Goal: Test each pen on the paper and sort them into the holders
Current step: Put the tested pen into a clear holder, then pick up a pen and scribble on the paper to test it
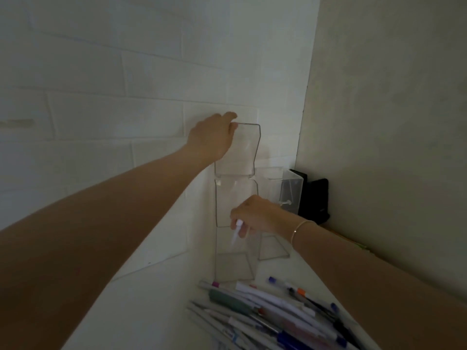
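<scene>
A white pen (236, 232) hangs tip-down, pinched in the curled fingers of my right hand (255, 215), which holds it just over the mouth of a tall clear holder (233, 248). The holder stands on a white counter (151, 311) against a white brick wall (101, 97). Its hinged clear lid (243, 147) is swung up against the wall, and my left hand (214, 137) grips the lid's top left corner, fingers curled over the edge, keeping it open.

Just to the right stands a second clear holder (283, 195), near the corner where a plain wall (391, 122) meets the brick. Beyond it sits a black object (313, 198) I cannot identify. A thin bracelet (300, 229) circles my right wrist.

At the bottom of the view lies a loose pile of pens (273, 317), white, green, blue and orange-capped, well apart from the pen in hand. No test paper is visible.

I judge the step in hand to be dropping this pen into the tall holder. To do it well, I would keep the lid pinned back, centre the tip over the opening clear of the front wall, lower it until most of the barrel is inside, then loosen the pinch so it slides in without tipping the light plastic holder.
</scene>
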